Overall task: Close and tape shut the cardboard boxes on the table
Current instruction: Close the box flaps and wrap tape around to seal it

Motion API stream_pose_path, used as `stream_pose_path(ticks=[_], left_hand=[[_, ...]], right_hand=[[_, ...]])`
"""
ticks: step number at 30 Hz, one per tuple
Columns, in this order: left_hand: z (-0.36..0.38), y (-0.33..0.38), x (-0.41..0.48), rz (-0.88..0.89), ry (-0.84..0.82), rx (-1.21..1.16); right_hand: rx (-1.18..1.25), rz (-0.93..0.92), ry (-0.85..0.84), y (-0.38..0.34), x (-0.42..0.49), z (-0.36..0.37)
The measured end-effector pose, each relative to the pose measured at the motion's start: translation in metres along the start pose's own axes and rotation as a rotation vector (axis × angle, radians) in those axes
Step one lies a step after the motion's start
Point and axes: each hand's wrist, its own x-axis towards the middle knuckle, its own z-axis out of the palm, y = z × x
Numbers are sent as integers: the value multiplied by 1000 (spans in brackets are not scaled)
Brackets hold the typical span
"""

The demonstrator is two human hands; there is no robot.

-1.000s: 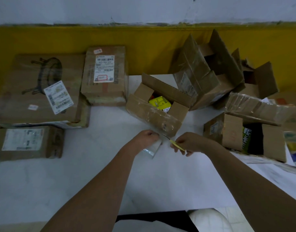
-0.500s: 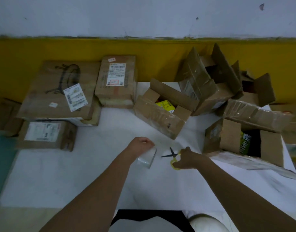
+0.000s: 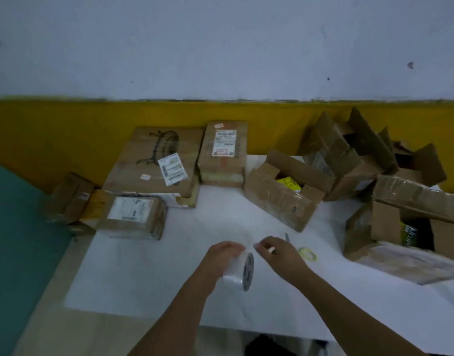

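My left hand [image 3: 222, 255] grips a roll of clear tape [image 3: 240, 272] above the white table [image 3: 169, 273]. Just to the right of the roll, the fingers of my right hand [image 3: 278, 254] reach toward its top edge; whether they pinch the tape end is blurred. Yellow-handled scissors [image 3: 306, 253] lie on the table beside my right hand. An open cardboard box [image 3: 279, 201] with a yellow item inside sits behind my hands. A second open box [image 3: 385, 224] stands at the right, and more open boxes [image 3: 349, 155] are piled at the back right.
Closed labelled boxes sit at the back left: a large flat one [image 3: 148, 160], a small one [image 3: 222, 152] beside it, and another [image 3: 133, 217] in front. A yellow and white wall runs behind. Teal floor [image 3: 17, 240] lies left of the table.
My right hand laid the scissors on the table and moved left to the tape roll. The left hand lifted the roll nearer. The camera tilted up and turned left.
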Motion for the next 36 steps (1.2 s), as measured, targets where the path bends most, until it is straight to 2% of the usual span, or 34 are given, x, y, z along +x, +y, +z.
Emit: stream_pose_path(ticks=[1, 3, 6, 9, 14, 18, 24, 27, 32, 36], left_hand=[[-9, -6, -6, -26, 16, 6], [-33, -25, -24, -33, 34, 21], [-75, -56, -59, 22, 44, 28], [-112, -92, -85, 24, 47, 95], [-147, -154, -102, 10, 76, -15], [-157, -186, -104, -93, 111, -70], [-151, -209, -86, -38, 149, -27], [-143, -227, -65, -65, 165, 57], [-118, -243, -26, -41, 200, 29], [-106, -239, 1, 13, 362, 56]], right_hand=[[100, 25, -96, -20, -9, 9], [76, -1, -186, -52, -26, 31], [-35, -50, -157, -87, -52, 70], [-84, -92, -237, -112, -81, 118], [-111, -187, -170, -132, -122, 176], [-166, -242, -154, -136, -129, 203], [-293, -252, -161, -122, -112, 223], [-310, -282, -113, -115, -99, 229], [-255, -268, -8, -88, -76, 239], [-267, -281, -10, -72, -41, 249]])
